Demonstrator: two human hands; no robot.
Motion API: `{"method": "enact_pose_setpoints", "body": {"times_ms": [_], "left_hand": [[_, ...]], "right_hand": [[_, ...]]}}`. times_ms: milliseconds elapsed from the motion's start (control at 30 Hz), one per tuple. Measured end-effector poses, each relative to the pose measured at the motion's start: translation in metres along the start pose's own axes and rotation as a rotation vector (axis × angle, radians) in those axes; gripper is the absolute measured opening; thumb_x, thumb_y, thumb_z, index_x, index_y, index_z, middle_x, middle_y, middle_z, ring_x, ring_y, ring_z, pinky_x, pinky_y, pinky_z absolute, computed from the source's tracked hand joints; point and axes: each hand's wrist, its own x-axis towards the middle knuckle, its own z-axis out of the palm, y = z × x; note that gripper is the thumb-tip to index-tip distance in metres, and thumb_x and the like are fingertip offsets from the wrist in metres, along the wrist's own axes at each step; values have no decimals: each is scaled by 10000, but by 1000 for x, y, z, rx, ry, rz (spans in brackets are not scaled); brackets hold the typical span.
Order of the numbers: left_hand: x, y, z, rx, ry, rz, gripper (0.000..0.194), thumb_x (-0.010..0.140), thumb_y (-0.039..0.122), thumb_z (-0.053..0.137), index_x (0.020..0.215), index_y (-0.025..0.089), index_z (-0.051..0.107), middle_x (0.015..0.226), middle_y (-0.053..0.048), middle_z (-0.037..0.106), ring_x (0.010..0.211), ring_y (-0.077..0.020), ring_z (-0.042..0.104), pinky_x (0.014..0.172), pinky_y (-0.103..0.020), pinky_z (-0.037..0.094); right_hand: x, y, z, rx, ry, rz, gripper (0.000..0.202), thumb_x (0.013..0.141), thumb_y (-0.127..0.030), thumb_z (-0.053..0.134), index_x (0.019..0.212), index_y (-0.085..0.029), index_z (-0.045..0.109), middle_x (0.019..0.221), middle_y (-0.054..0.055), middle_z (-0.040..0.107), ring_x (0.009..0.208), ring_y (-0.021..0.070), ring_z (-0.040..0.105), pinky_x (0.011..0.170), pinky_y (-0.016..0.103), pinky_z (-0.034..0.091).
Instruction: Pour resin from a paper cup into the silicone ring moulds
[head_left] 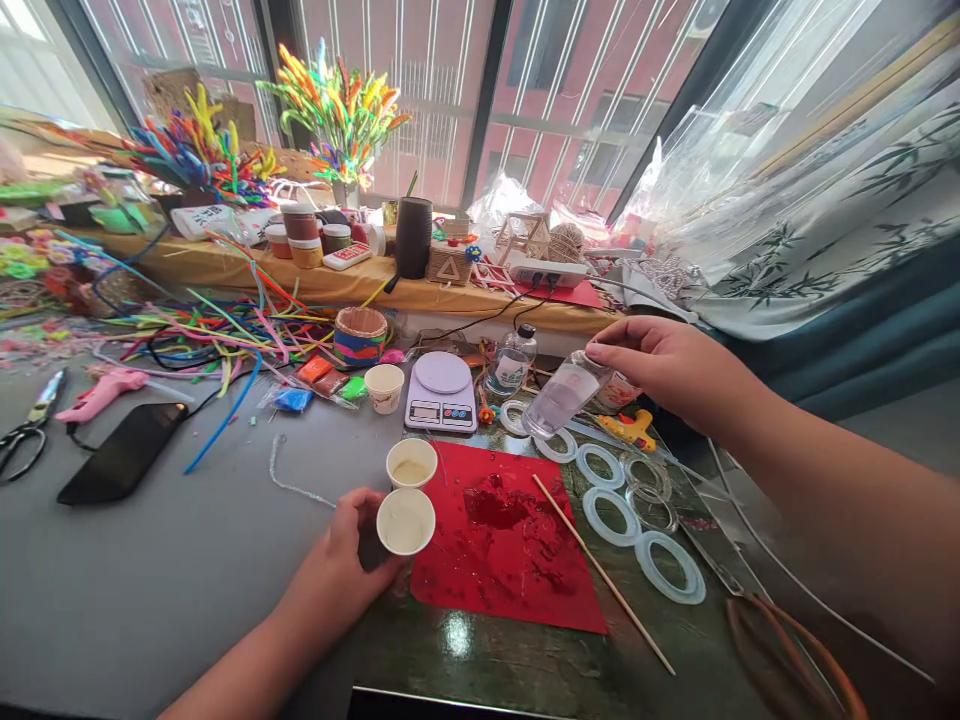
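Note:
My left hand is closed around a paper cup, whose pale inside faces up. Just behind it stands a second paper cup with a little yellowish stuff at the bottom. My right hand grips a clear plastic bottle by its top, tilted, with clear liquid inside. The bottle hangs above the silicone ring molds at the right. Between my hands lies a red sheet with wet, shiny patches, and a wooden stick rests across its right edge.
A kitchen scale stands behind the cups, with another paper cup to its left and a capped bottle to its right. A yellow glue gun lies at right. Scissors, a black phone and pipe cleaners fill the left.

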Motion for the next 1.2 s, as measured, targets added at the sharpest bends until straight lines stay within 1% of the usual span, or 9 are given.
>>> {"method": "enact_pose_setpoints", "body": {"times_ms": [133, 400, 500, 567, 633, 733, 867, 967, 1200], "left_hand": [[4, 0, 2, 10, 12, -5, 658, 848, 552, 920, 1384, 330, 610, 1359, -83, 904, 1283, -373, 913, 1012, -509, 769], [11, -7, 8, 1, 80, 48, 704, 855, 502, 928, 1451, 326, 599, 1434, -97, 864, 1264, -361, 902, 1025, -525, 756], [9, -8, -4, -13, 115, 121, 856, 832, 506, 984, 1559, 335, 568, 1567, -119, 806, 1263, -349, 890, 1054, -535, 750], [7, -5, -19, -27, 170, 186, 767, 902, 549, 944, 1534, 315, 578, 1543, -148, 790, 1232, -339, 875, 999, -511, 753], [8, 8, -34, -48, 225, 258, 592, 984, 572, 852, 1445, 300, 599, 1447, -156, 805, 1201, -326, 853, 968, -487, 741], [21, 46, -45, -55, 201, 327, 455, 992, 544, 878, 1315, 301, 670, 1390, -142, 846, 1244, -335, 825, 1053, -508, 708], [55, 112, -34, -72, 25, 319, 669, 896, 573, 1002, 1456, 303, 753, 1517, -134, 863, 1280, -356, 846, 1126, -550, 693], [73, 145, -26, -121, -91, 299, 816, 797, 555, 1077, 1490, 285, 738, 1534, -154, 869, 1432, -395, 830, 1211, -567, 682], [69, 156, -28, -172, -220, 271, 685, 745, 401, 1064, 1364, 280, 797, 1276, -98, 937, 1223, -333, 905, 1105, -486, 738]], "right_hand": [[-12, -10, 2, 21, -68, 68, 447, 848, -669, 943, 1002, -263, 837, 927, 105, 862, 780, 279, 728, 688, 406, 549], [-19, -16, 12, 50, -111, 32, 513, 820, -736, 883, 1013, -263, 831, 862, 74, 818, 732, 245, 656, 655, 381, 488], [-24, -19, 16, 63, -145, 4, 450, 838, -683, 854, 989, -261, 817, 849, 57, 799, 744, 233, 643, 670, 372, 480], [-30, -24, 17, 81, -186, -8, 426, 851, -659, 838, 986, -257, 804, 822, 37, 768, 724, 218, 608, 651, 360, 457], [-37, -33, 16, 96, -213, -20, 416, 863, -649, 828, 991, -254, 792, 800, 16, 731, 705, 206, 574, 634, 350, 433], [-46, -52, 14, 126, -255, -52, 393, 887, -627, 821, 1010, -255, 783, 790, -1, 695, 700, 201, 556, 628, 342, 416], [-58, -80, 19, 176, -361, -145, 329, 957, -556, 793, 1075, -248, 797, 882, 26, 762, 749, 213, 612, 658, 348, 455], [-70, -96, 25, 186, -402, -209, 286, 1007, -486, 749, 1151, -246, 808, 1040, 74, 837, 882, 257, 721, 781, 395, 550], [-81, -104, 33, 187, -416, -311, 234, 1055, -400, 712, 1202, -248, 811, 1141, 86, 864, 1004, 282, 768, 884, 425, 581]]}}
